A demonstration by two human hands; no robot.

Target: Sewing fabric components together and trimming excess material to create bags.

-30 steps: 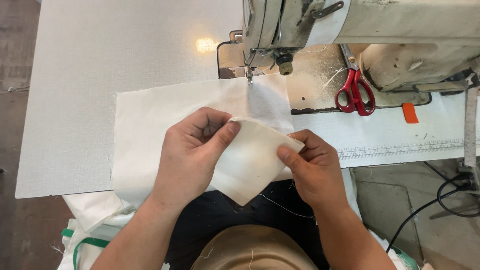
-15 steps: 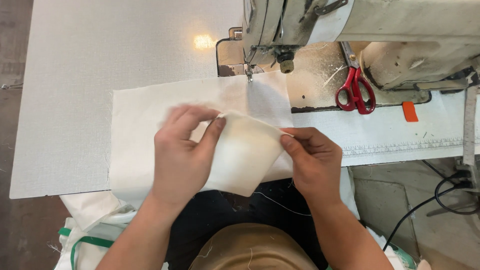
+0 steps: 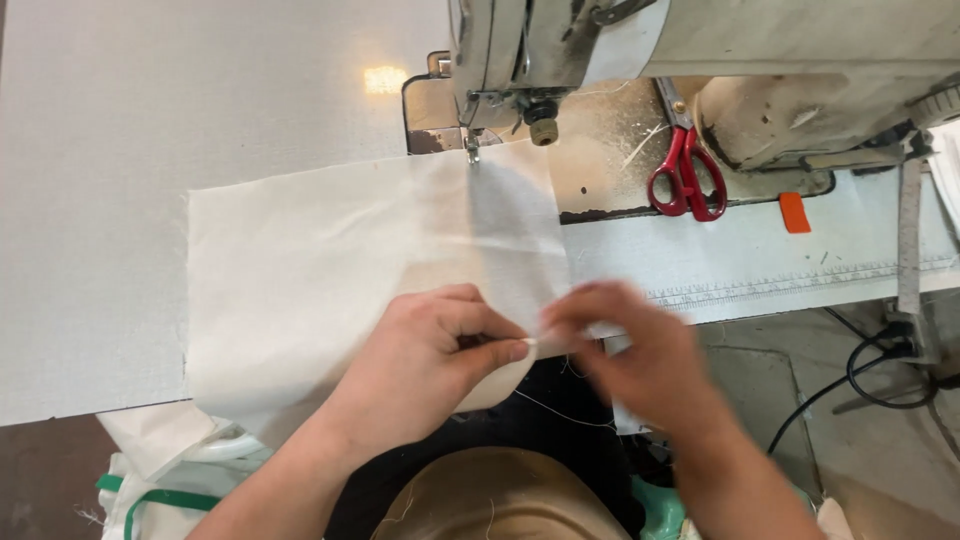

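Note:
A piece of cream cloth (image 3: 320,270) lies flat on the grey sewing table (image 3: 150,120), its far edge under the needle of the sewing machine (image 3: 620,50). My left hand (image 3: 430,365) pinches the cloth's near right edge between thumb and fingers. My right hand (image 3: 640,355), blurred by motion, meets it at the same edge, fingertips touching the cloth. The small folded piece seen earlier is now pressed down under my hands.
Red-handled scissors (image 3: 688,180) lie on the machine bed to the right of the needle. An orange tab (image 3: 794,212) and a printed ruler strip (image 3: 780,285) sit along the table's right part. A white bag with green trim (image 3: 170,480) is below left; black cables (image 3: 860,370) right.
The folded piece I held up above the table has been lowered onto the flat cloth. Both hands moved together at its near right edge, and the view shifted closer.

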